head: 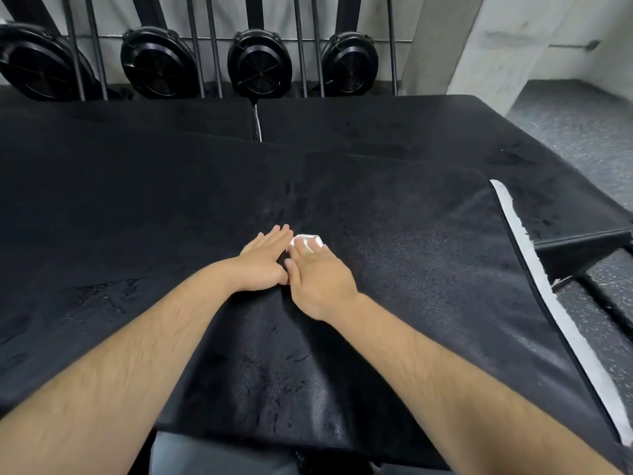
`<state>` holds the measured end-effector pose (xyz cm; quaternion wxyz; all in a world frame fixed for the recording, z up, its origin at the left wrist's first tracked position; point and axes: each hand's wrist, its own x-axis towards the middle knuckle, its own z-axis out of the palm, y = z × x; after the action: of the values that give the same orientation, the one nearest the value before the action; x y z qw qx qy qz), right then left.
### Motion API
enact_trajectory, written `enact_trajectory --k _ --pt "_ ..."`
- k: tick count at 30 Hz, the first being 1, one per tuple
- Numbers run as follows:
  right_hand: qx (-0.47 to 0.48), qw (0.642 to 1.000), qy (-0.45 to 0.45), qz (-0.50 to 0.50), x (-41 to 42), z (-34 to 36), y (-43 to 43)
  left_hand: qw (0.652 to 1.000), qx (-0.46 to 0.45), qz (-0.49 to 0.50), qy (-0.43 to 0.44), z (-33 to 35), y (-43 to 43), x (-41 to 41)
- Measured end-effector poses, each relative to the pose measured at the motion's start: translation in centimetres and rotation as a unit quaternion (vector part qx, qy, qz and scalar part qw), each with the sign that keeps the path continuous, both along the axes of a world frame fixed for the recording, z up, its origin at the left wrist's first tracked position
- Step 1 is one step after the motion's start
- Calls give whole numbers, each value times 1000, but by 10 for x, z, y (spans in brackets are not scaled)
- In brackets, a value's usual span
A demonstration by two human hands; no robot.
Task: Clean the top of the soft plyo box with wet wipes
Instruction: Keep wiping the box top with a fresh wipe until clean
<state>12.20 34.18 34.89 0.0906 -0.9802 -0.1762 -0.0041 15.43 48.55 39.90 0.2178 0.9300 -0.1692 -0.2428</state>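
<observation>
Ahead of you there's a pale concrete wall (507,36), with four round black fan housings (259,68) lined up along its foot, sitting between dark upright bars (211,46). Off to your right the floor (575,132) is grey speckled rubber, evenly lit.

- Your left hand (265,260) lies flat, palm down, fingers straight and close together.
- Your right hand (318,279) lies flat just beside it, palm down, fingers extended forward.

head-height, looking steeply down, close
</observation>
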Motion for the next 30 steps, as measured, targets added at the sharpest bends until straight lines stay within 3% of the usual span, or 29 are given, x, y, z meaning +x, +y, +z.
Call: enact_trajectory --k 3,8,13,17,19,25,30 --pt "48 999 1 3 -8 6 -19 1000 8 -3 9 -1 0 2" --pt "32 995 10 -96 18 3 -34 1000 25 -10 -6 -4 -1 2" --pt "39 999 3 -13 -16 -2 -24 999 31 -9 -11 -2 -2 0" --pt "55 995 38 -72 17 6 -46 999 46 -13 -18 -5 -3 1" --pt "27 997 6 -78 15 1 -39 998 50 -15 -20 -6 -2 1" --pt "-12 1000 8 -6 -33 -2 -21 995 64 -37 -64 -10 -1 -1" --pt "-2 999 37 6 -5 1 -17 988 98 -44 -114 -24 22 -24"
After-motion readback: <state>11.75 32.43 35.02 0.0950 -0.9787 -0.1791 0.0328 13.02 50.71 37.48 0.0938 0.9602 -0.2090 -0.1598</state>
